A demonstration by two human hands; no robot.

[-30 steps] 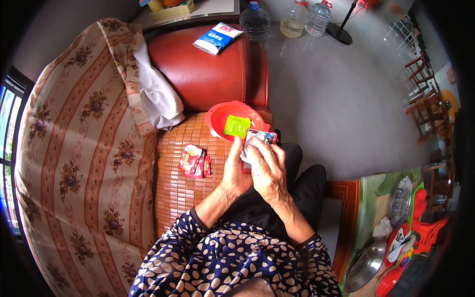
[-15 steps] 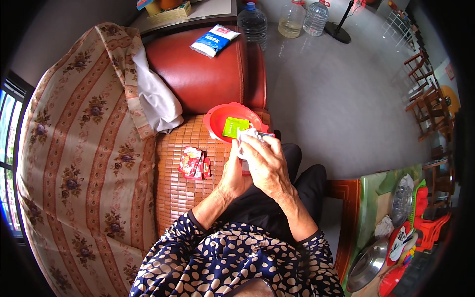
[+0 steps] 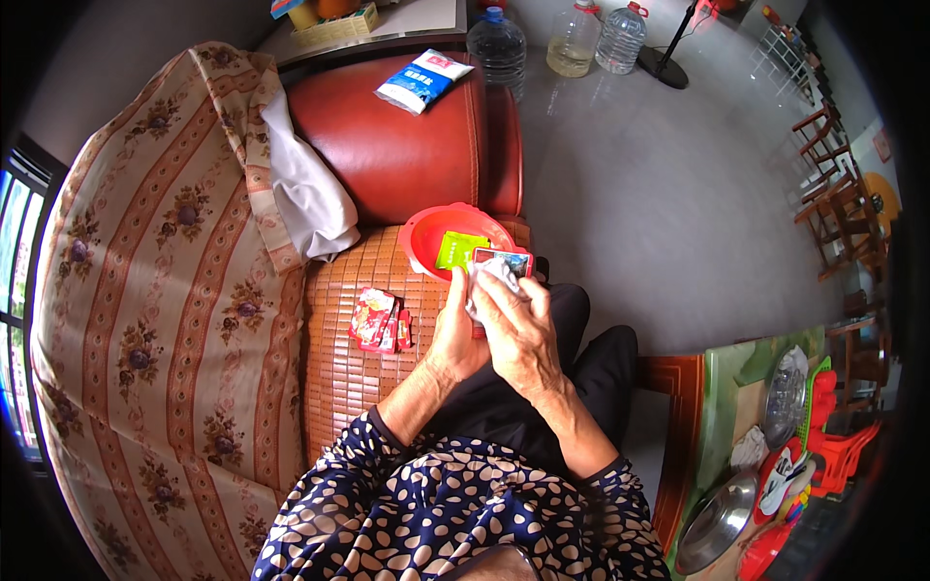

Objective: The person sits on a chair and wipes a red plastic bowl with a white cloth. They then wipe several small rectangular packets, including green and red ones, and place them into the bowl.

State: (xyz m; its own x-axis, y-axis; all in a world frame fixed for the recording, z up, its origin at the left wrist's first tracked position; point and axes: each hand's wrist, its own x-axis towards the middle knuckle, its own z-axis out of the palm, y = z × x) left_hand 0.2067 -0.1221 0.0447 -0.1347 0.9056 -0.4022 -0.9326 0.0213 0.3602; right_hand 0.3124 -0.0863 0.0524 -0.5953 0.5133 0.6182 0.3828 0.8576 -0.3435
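Observation:
Above my lap, my left hand (image 3: 451, 339) is closed around a flat rectangular packet (image 3: 516, 260) with a red edge and a dark picture on its face. A crumpled white tissue or cloth (image 3: 494, 274) is pressed on that face by the bent fingers of my right hand (image 3: 523, 339). The packet's lower part is hidden by both hands. Just beyond my fingers is a red plastic basin (image 3: 423, 232) with a bright green packet (image 3: 459, 251) in it. Several small red packets (image 3: 373, 318) lie in a loose pile to the left of my left hand.
The bamboo mat seat (image 3: 334, 387) carries the basin and the red packets. A blue and white bag (image 3: 423, 80) rests on the red leather armrest (image 3: 387, 150). At right, a side table (image 3: 722, 387) holds metal bowls and red plastic items. Large water bottles (image 3: 620, 39) stand on the floor.
My right hand has drawn the tissue slightly toward me, so more of the packet's pictured face shows. The left hand stays nearly in place.

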